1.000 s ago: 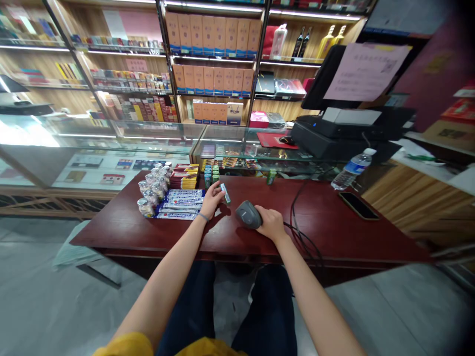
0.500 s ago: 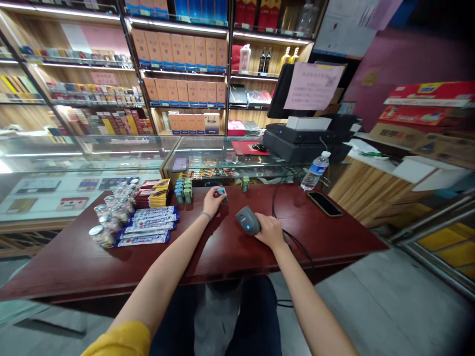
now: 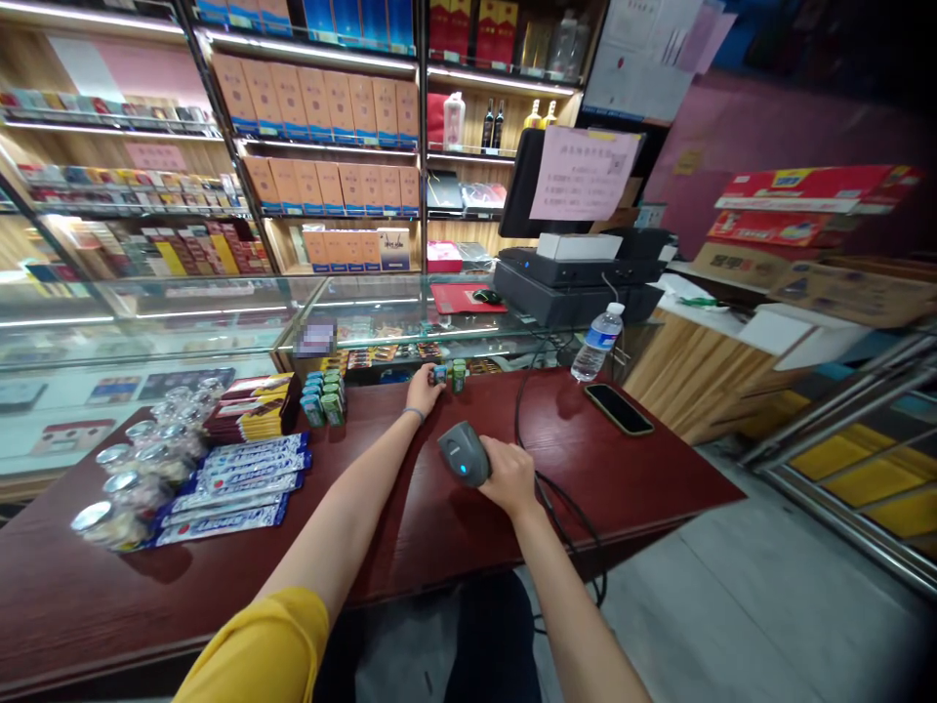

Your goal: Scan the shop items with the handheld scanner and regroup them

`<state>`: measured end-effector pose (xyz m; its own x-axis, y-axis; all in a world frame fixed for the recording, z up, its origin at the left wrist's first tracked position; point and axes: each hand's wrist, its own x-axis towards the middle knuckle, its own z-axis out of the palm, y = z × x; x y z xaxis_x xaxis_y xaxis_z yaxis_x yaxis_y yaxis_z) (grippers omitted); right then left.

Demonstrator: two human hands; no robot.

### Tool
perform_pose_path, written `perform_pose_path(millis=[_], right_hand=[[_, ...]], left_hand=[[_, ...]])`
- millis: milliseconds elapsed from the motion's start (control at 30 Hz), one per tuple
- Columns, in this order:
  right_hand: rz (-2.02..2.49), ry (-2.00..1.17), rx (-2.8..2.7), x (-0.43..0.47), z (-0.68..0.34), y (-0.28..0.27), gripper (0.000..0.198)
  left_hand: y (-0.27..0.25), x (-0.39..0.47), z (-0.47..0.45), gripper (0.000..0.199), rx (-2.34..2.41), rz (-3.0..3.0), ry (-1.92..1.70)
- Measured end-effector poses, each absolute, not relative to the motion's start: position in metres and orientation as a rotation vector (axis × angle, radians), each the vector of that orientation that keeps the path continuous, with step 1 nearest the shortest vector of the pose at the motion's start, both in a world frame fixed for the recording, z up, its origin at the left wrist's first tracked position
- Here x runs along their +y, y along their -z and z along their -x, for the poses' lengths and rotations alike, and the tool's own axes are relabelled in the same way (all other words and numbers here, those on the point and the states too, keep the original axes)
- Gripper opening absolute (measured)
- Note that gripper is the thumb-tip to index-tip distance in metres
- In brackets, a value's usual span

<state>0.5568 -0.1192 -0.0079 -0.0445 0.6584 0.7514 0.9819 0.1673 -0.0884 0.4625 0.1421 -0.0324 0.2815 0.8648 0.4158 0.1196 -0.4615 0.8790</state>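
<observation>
Far table [image 3: 636, 474] edge: green pack [image 3: 459, 377] standing | left hand [image 3: 423, 392] pinching blue pack [image 3: 440, 374], release seemingly pending | right hand [image 3: 510, 475] clasping barcode scanner [image 3: 464, 455]

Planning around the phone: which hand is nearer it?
Right. The right hand, holding the scanner, sits left of the phone; the left hand is farther left, by a green pack.

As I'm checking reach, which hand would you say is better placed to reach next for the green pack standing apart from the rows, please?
Probably the left hand: it is at the small blue pack, close beside that green pack. The right hand is nearer the body and grips the scanner.
</observation>
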Motion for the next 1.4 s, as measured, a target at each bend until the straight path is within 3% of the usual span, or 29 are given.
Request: perform_pose_path(millis=[567,900,1400], right_hand=[[1.556,0.611,-1.759,-0.117,-0.557,0.009,0.031],[1.557,0.622,-1.771,-0.118,-0.556,0.007,0.032],[1.611,0.722,-1.835,-0.121,-0.557,0.008,0.035]], left_hand=[[0.037,0.153,-0.48,0.056,0.863,-1.901,-1.118],[0.036,0.127,-0.452,0.093,0.848,-1.904,-1.176],[0.017,0.051,-0.301,0.04,0.908,-1.695,-1.308]])
